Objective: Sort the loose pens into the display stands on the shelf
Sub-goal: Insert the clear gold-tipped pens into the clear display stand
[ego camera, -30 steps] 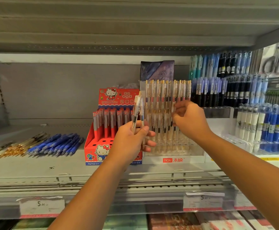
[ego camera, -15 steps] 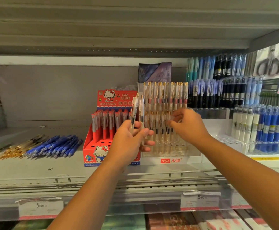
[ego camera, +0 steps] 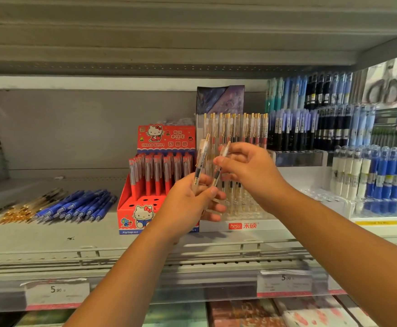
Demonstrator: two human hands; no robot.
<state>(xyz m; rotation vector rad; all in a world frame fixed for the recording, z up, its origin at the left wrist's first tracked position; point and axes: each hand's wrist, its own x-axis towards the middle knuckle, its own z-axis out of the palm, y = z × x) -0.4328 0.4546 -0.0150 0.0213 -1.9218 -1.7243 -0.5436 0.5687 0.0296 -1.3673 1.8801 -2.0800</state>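
A clear pen (ego camera: 225,149) is tilting toward one o'clock, the right hand (ego camera: 249,168) pinching its upper part. The left hand (ego camera: 188,204) is gripping a second clear pen (ego camera: 201,159) before the clear stand (ego camera: 242,225). Loose blue pens (ego camera: 79,206) are lying at nine o'clock.

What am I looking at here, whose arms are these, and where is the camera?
There is no machine here. A person wears one camera on the head, so you see their own two arms reaching forward. The left hand grips clear pens. The right hand pinches the tilted pen among them. Ahead on the shelf stand a clear pen stand and a red box of pens. Loose blue pens and gold-tipped pens lie to the left.
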